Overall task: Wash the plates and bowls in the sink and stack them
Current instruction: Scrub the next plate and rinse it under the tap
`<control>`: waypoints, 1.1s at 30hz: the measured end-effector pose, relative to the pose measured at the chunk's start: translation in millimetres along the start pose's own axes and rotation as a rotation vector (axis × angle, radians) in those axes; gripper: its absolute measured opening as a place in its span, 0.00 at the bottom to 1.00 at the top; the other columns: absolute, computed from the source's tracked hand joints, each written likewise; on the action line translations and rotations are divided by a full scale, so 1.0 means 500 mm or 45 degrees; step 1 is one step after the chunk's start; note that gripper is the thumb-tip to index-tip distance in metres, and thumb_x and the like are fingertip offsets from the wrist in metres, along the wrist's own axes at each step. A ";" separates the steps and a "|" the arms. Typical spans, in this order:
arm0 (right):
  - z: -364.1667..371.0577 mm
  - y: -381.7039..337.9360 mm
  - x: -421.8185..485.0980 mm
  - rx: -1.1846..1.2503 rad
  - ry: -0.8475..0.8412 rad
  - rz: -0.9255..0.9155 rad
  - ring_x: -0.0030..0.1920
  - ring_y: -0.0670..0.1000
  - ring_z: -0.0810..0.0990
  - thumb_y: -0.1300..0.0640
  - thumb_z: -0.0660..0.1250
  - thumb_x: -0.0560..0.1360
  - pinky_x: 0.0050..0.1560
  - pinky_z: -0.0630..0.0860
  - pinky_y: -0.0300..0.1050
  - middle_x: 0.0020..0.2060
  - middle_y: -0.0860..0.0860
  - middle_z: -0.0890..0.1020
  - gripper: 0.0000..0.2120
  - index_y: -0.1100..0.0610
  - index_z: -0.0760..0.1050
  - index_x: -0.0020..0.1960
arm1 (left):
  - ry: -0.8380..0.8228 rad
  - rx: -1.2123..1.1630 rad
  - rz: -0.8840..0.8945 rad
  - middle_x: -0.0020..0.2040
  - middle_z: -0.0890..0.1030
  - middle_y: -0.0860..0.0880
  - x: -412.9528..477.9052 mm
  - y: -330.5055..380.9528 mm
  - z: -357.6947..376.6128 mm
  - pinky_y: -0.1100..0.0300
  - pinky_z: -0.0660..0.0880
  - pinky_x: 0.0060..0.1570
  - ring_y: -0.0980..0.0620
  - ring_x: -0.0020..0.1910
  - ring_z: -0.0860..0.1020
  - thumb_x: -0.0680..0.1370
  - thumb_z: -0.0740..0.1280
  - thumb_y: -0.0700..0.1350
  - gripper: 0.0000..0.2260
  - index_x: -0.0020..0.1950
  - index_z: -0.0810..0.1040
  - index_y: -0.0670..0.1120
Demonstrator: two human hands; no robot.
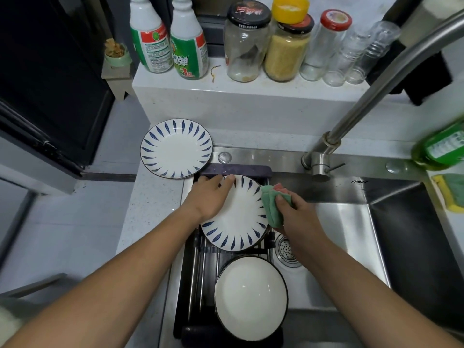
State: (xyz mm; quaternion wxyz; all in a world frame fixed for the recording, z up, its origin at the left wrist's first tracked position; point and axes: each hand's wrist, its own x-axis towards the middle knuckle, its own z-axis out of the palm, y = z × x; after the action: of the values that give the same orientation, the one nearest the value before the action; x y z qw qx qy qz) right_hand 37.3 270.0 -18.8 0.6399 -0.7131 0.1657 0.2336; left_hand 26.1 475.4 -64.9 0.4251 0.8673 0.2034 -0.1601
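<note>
A white plate with blue leaf marks (238, 222) lies over the dark rack (198, 267) at the sink's left side. My left hand (213, 194) grips its far left rim. My right hand (293, 212) holds a green and pink cloth (272, 204) against the plate's right edge. A second plate of the same pattern (175, 148) sits on the counter behind and to the left. Nearer to me, a white bowl with a dark rim (251, 297) rests on the rack.
The steel sink (351, 222) with its drain (286, 249) opens to the right, and the faucet (376, 96) arches over it. A green soap bottle (442, 146) and sponge (452, 192) stand at the right edge. Jars and bottles line the back ledge (251, 89).
</note>
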 end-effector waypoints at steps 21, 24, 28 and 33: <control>0.009 -0.013 -0.005 -0.091 -0.023 -0.029 0.46 0.46 0.82 0.56 0.62 0.82 0.42 0.77 0.36 0.48 0.48 0.85 0.08 0.49 0.80 0.57 | 0.242 0.175 -0.117 0.43 0.79 0.53 0.049 0.004 -0.005 0.56 0.69 0.44 0.48 0.48 0.78 0.85 0.61 0.51 0.10 0.47 0.79 0.54; 0.012 -0.016 -0.004 -0.051 -0.021 0.005 0.48 0.48 0.83 0.57 0.63 0.82 0.44 0.77 0.39 0.49 0.49 0.85 0.09 0.50 0.80 0.57 | 0.265 0.188 -0.145 0.45 0.81 0.51 0.046 0.010 -0.005 0.56 0.69 0.45 0.48 0.49 0.78 0.85 0.61 0.51 0.10 0.50 0.81 0.52; 0.011 -0.021 -0.004 0.096 -0.029 0.094 0.49 0.49 0.83 0.58 0.63 0.82 0.49 0.80 0.46 0.51 0.52 0.86 0.08 0.51 0.81 0.54 | 0.287 0.189 -0.162 0.46 0.82 0.52 0.042 0.016 -0.004 0.57 0.68 0.44 0.48 0.47 0.78 0.85 0.61 0.52 0.10 0.47 0.79 0.54; 0.011 -0.032 -0.014 0.136 -0.037 0.136 0.44 0.49 0.82 0.57 0.62 0.83 0.50 0.79 0.52 0.48 0.50 0.85 0.08 0.50 0.80 0.56 | 0.322 0.126 -0.147 0.43 0.81 0.53 0.040 0.010 0.000 0.57 0.67 0.42 0.49 0.46 0.78 0.84 0.62 0.53 0.10 0.47 0.80 0.54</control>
State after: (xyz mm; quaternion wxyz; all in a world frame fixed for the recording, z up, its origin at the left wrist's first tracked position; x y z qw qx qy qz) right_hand 39.3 277.2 -1.8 0.6658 -0.6648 0.2064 0.2686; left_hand 45.7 476.8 -70.5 0.3429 0.8873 0.2970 -0.0835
